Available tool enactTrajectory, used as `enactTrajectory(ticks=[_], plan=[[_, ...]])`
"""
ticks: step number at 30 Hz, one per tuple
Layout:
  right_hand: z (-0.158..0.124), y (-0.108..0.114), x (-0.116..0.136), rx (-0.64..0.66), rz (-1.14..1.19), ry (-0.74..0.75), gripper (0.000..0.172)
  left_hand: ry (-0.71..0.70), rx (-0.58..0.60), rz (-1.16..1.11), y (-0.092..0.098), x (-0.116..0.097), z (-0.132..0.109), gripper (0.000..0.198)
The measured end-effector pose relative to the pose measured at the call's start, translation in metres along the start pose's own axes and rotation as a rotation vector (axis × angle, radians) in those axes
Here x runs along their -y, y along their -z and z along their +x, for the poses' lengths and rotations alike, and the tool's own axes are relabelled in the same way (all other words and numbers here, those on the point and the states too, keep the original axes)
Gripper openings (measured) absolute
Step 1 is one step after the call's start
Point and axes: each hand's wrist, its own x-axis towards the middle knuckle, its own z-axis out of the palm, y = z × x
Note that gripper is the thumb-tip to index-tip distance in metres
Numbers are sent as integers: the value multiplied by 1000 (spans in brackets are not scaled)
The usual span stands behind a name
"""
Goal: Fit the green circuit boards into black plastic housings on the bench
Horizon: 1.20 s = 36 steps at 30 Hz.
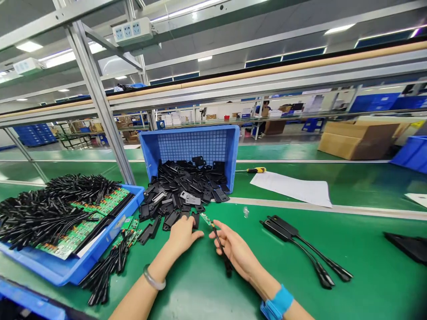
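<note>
On a green worktop (373, 275), the right hand (236, 254) gripped a black cable (227, 263) between curled fingers (220, 239), its small green circuit board (207, 218) pointing forward; the empty, open left hand (182, 235) lay beside spilled black plastic housings (180, 189).

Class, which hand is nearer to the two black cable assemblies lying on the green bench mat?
The right hand is nearer, to the left of the cable assemblies in this view. The left hand lies farther left, past the right hand.
</note>
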Motion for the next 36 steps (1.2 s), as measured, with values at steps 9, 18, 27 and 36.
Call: enactTrajectory(ticks=[9, 18, 27, 36], plan=[[0, 13, 13, -19, -654, 308, 42, -104, 11, -66, -13, 9, -11, 8], [-8, 9, 20, -40, -951, 423, 24, 53, 48, -1101, -18, 9, -7, 47], [-5, 15, 19, -43, -891, 413, 24, 224, 115, -1517, -17, 3, -9, 51], [-5, 10, 7, -38, -840, 337, 19, 178, 195, -1674, -17, -7, -16, 44]])
